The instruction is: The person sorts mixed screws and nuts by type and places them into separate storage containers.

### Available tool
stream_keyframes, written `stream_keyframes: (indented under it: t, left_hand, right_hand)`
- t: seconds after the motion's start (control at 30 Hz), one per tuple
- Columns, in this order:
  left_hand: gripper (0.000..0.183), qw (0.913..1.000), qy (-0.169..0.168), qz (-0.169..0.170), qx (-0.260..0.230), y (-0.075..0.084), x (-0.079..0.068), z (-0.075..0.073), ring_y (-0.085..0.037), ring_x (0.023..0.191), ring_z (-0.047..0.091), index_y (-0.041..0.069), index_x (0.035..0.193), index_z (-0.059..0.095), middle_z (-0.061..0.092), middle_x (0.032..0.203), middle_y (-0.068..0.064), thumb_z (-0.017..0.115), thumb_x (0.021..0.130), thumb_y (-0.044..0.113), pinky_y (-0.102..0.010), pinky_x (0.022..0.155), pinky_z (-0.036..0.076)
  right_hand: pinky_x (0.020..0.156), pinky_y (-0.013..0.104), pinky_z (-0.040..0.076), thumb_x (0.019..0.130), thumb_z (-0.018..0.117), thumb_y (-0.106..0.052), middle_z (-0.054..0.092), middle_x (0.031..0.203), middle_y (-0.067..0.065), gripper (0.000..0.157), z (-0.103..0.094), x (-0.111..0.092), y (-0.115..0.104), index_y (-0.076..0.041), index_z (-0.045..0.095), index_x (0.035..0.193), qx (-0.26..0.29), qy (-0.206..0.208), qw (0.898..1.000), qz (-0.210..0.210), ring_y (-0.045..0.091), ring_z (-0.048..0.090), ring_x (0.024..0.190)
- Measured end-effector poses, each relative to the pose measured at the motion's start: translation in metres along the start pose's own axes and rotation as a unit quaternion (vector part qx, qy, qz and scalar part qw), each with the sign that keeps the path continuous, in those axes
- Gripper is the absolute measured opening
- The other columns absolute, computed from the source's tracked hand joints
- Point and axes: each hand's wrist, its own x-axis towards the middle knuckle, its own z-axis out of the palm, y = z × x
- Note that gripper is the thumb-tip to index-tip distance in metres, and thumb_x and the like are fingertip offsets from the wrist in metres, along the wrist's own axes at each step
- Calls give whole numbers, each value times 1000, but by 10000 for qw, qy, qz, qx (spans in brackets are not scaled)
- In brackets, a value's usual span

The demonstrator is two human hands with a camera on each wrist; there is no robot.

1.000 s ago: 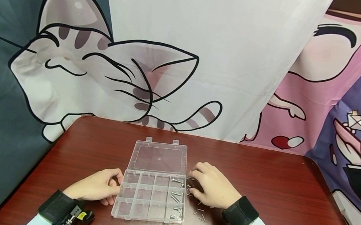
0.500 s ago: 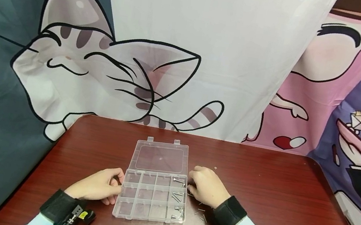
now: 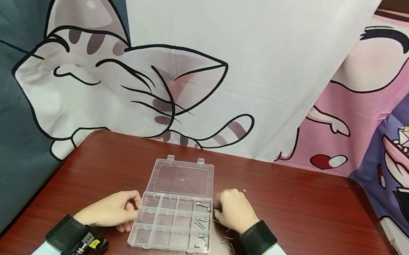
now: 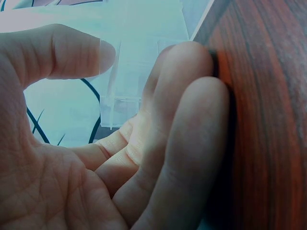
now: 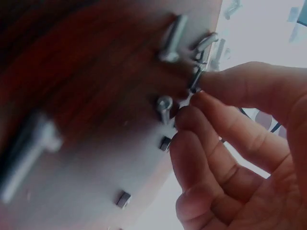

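Observation:
A clear plastic compartment box [image 3: 180,195] lies with its lid laid back on the brown table. My left hand [image 3: 109,210] holds its left edge, the thumb resting on the plastic and the fingers curled low beside the table in the left wrist view. Small metal screws [image 3: 200,223] lie in the right-hand compartments. Right of the box, my right hand [image 3: 236,210] is down at the tabletop; in the right wrist view its thumb and forefinger pinch a small screw [image 5: 195,79]. Around these fingertips lie loose screws [image 5: 173,39] and a dark nut [image 5: 165,143].
More loose screws [image 3: 231,247] are scattered on the table [image 3: 294,223] below the right hand. A tiny ring [image 3: 244,190] sits beyond that hand. Behind the table's far edge hangs a printed cloth [image 3: 249,54] with cartoon figures.
My right hand has moved slightly left and closer to the box, its fingers drawing together at the screws. The left hand and the box keep their places.

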Motion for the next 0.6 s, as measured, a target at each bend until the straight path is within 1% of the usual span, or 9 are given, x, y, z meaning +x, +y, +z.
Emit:
stream_keyframes:
  t: [0.13,0.23,0.47,0.57,0.6]
  left_hand:
    - [24,10000,6,-13,-14,0,0,0,-25,58,66,0,104,48,62,68,-11,59,86,12,-39,52,56]
    - [25,10000,0,-3,-22,1,0,-1,-25,58,66,0,104,48,62,68,-11,60,86,12,-39,52,56]
    - [25,10000,-7,26,10,1,0,-1,-25,57,65,0,104,49,62,68,-11,60,86,12,-38,52,56]
    - [24,10000,-10,22,32,0,0,-1,-25,57,66,0,104,48,62,68,-11,59,86,12,-39,52,56]
    - [24,10000,-10,17,27,0,0,-1,-25,57,65,0,103,48,62,68,-11,59,86,11,-39,52,56]
  right_hand:
    - [51,28,40,65,71,-12,44,56,-15,24,-3,1,-4,-23,52,55,101,-38,9994,329,6,44,54]
    - [50,28,41,65,72,-14,47,57,-16,22,-4,2,-7,-23,54,57,140,-55,9989,454,6,46,54]
    - [47,26,36,62,69,-14,40,53,-16,26,0,3,-6,-24,46,53,115,-9,9990,425,5,41,51]
    - [47,27,37,61,67,-15,39,54,-16,24,3,2,-2,-25,45,54,5,28,9992,407,5,40,51]
    - [49,29,39,61,67,-16,39,55,-16,24,4,1,-1,-25,45,56,-61,58,9991,411,5,40,52]
